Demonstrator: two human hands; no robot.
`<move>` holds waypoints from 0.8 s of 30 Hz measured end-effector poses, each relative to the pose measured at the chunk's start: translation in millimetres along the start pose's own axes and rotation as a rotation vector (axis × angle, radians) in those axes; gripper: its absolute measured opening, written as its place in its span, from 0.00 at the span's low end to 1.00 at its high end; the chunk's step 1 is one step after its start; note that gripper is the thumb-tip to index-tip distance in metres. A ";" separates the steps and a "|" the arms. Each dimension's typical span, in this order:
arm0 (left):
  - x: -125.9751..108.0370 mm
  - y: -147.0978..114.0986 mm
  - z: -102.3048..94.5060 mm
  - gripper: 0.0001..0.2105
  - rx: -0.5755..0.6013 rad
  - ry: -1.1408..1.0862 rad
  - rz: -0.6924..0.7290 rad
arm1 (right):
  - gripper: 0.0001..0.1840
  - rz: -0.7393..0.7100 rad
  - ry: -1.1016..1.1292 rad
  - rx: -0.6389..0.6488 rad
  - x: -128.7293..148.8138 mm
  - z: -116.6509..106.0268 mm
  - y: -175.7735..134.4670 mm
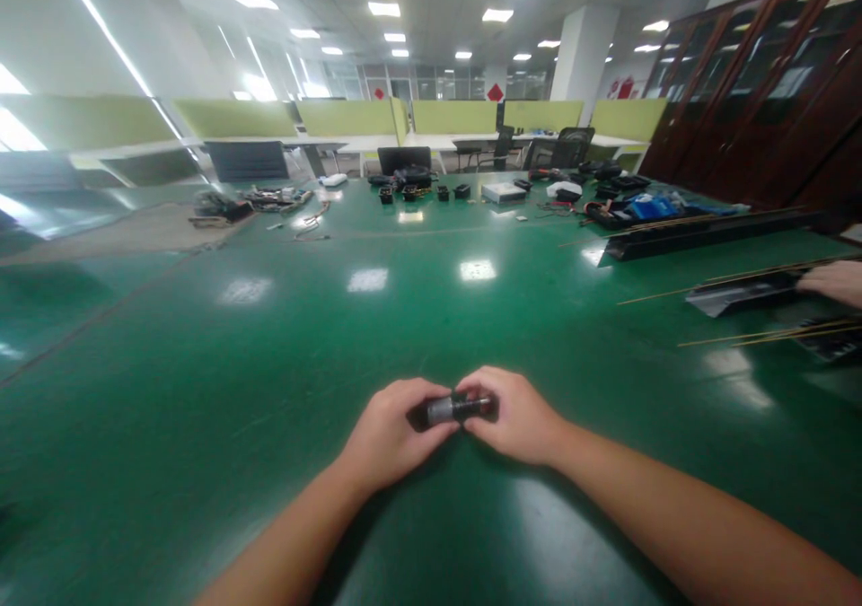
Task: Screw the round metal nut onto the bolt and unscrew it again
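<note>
Close in front of me, a small black-and-silver cylinder (442,409) lies sideways between my two hands. Its left part is in my left hand (394,426), with thumb and fingers closed around it. My right hand (515,416) grips the right end, which looks dark and shiny. The fingertips of both hands nearly meet around the cylinder's middle. Its exact kind is too blurred to make out, and its ends are partly hidden by my fingers. Both hands are low over the green tabletop (303,346).
At the right edge, another person's hand (831,283) touches a dark channel-shaped piece (741,292) beside thin yellow rods (768,335). A long black channel (707,236) lies behind. Small black parts (409,193), a white box (503,193) and a blue bundle (653,206) line the far side.
</note>
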State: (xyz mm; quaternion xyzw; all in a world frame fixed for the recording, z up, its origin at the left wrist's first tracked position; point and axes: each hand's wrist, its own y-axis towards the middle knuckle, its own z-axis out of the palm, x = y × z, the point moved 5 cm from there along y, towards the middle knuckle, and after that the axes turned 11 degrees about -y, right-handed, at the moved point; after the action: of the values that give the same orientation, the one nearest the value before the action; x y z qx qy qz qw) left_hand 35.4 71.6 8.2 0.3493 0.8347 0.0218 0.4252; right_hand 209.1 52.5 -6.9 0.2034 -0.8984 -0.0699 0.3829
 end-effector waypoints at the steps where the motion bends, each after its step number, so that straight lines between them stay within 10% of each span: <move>1: -0.1 -0.1 -0.6 0.11 -0.006 -0.008 -0.001 | 0.19 0.002 0.006 0.001 -0.4 0.0 0.0; 24: -4.3 2.1 1.6 0.08 -0.028 -0.057 -0.060 | 0.11 -0.003 0.045 0.006 1.3 0.1 0.7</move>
State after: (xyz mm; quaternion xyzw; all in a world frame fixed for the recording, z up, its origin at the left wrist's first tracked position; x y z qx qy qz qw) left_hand 39.5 70.2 10.9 0.3188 0.8318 0.0107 0.4542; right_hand 208.0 52.6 -6.0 0.2076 -0.8894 -0.0631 0.4024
